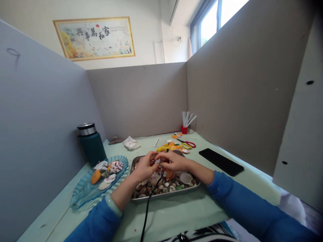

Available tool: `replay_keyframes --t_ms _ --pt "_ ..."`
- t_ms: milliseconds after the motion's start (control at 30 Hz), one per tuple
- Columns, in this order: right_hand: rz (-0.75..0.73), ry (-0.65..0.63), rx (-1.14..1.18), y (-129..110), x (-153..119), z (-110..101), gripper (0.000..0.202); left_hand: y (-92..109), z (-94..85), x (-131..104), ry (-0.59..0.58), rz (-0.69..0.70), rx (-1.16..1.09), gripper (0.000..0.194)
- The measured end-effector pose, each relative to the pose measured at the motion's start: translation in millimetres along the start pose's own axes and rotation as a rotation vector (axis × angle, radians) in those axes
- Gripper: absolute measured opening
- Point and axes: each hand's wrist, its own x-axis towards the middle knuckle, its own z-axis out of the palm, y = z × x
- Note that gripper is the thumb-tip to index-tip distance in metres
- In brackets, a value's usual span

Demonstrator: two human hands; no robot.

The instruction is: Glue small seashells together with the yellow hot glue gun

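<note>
Over a metal tray [165, 195] full of small shells and stones, my left hand [146, 166] and my right hand [175, 160] meet with fingers bent inward. Between the fingertips of both hands is a small pale object [157, 162], perhaps a shell; its details are too small to tell. A black cord [148, 205] runs from near the hands down across the tray's front rim. Larger shells, such as a white one [186, 178], lie in the tray to the right of the hands.
A blue scalloped dish [84, 195] with shells stands left, beside a green bottle [93, 148]. Behind the tray lie a yellow glue gun [165, 147] and scissors [189, 145]. A red cup [184, 129] holds white sticks; a black phone [220, 161] lies right. Partitions surround the table.
</note>
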Motion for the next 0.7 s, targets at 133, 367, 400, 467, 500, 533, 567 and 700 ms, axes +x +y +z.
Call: replay_keyframes --t_ms 133,367,400,467,500,533,567,700 --pt "0.007 -0.005 0.001 -2.0 -0.6 -0.8 0.031 -2.7 -0.9 0.4 -0.006 0.023 -0.005 0.041" --pt "0.003 -0.017 0.002 -4.7 0.1 -2.3 0.03 -5.4 -2.6 -0.3 -0.028 0.045 0.009 0.043" --pt "0.003 -0.017 0.007 -4.8 0.2 -2.3 0.03 -5.1 -2.6 -0.4 -0.029 0.044 0.016 0.043" --pt "-0.002 -0.015 0.011 -4.4 0.4 -2.1 0.031 -4.9 -2.5 -0.3 -0.032 0.042 0.023 0.042" --pt "-0.006 -0.008 0.007 -3.9 0.5 -1.9 0.03 -5.2 -2.5 -0.1 -0.034 0.04 0.022 0.042" --pt "-0.009 0.001 -0.001 -3.1 0.5 -1.6 0.03 -5.6 -2.6 0.2 -0.033 0.036 0.017 0.041" --pt "-0.01 0.01 -0.009 -2.3 0.5 -1.3 0.03 -6.2 -2.6 0.6 -0.029 0.031 0.011 0.041" --pt "-0.011 0.023 -0.032 0.7 0.2 -0.4 0.03 -8.1 -2.4 2.1 -0.017 0.015 -0.026 0.042"
